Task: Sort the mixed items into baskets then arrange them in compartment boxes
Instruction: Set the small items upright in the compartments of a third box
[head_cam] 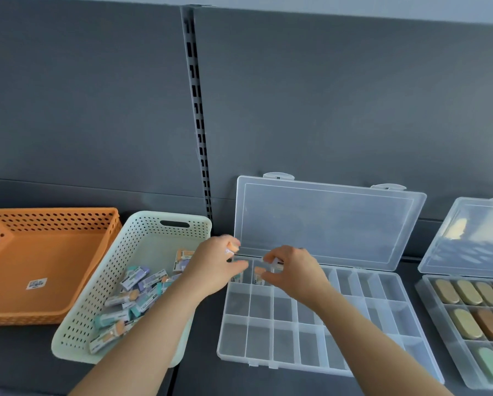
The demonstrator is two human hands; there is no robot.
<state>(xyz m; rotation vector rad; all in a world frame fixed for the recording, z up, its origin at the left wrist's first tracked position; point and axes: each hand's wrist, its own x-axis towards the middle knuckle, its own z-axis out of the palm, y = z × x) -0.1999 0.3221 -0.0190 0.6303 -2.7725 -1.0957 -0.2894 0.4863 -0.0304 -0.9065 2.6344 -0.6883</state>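
Note:
A clear compartment box lies open on the dark shelf, its lid leaning against the back panel. Both hands hover over its far left compartments. My left hand holds a small sleeved eraser with an orange end at its fingertips. My right hand pinches another small eraser above the second compartment. One eraser stands in the far row between the hands. A pale green perforated basket to the left holds several sleeved erasers.
An empty orange perforated basket with a sticker sits at the far left. A second open compartment box at the right edge holds several oval tan, brown and green pieces. A slotted upright rail runs up the grey back panel.

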